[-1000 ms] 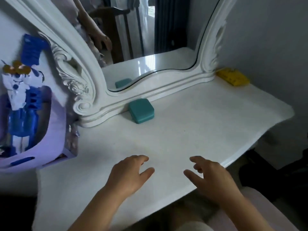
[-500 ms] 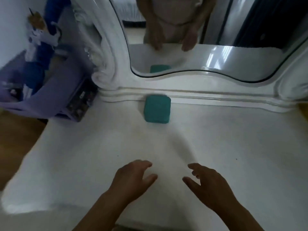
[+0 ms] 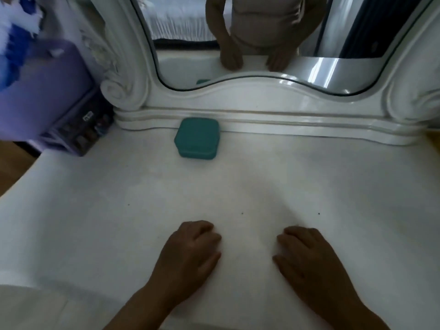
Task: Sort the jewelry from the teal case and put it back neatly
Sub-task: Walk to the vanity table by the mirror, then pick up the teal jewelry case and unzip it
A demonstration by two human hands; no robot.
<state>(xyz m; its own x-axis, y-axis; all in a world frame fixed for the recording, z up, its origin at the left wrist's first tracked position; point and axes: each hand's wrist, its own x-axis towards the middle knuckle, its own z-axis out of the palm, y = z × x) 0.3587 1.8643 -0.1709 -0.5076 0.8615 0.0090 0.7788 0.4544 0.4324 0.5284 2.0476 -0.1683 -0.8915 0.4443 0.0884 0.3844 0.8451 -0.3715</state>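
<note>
**Teal case still shut, both hands empty**

The big white dressing table (image 3: 100, 234) filled most of the view, with the carved white mirror (image 3: 262, 101) standing along its back edge. At the far left sat a purple box (image 3: 47, 91) with a blue and white toy on it, too blurry to make out.

The teal case (image 3: 197, 138) sat at the back of the table, touching the foot of the mirror frame. Its lid was down, so nothing inside could be seen — no jewelry showed anywhere.

The left hand (image 3: 190, 253) and the right hand (image 3: 307, 256) rested on the table near the front edge, well apart from the case. The fingers of both were loosely curled and held nothing.

What could have gone wrong? The case looked small and smooth, so a quick grab might have made it slip. If the lid popped open fast, little pieces could have jumped out and rolled off the table — hard to find on the floor. Chains inside might have been tangled, and pulling hard could have snapped them.
</note>
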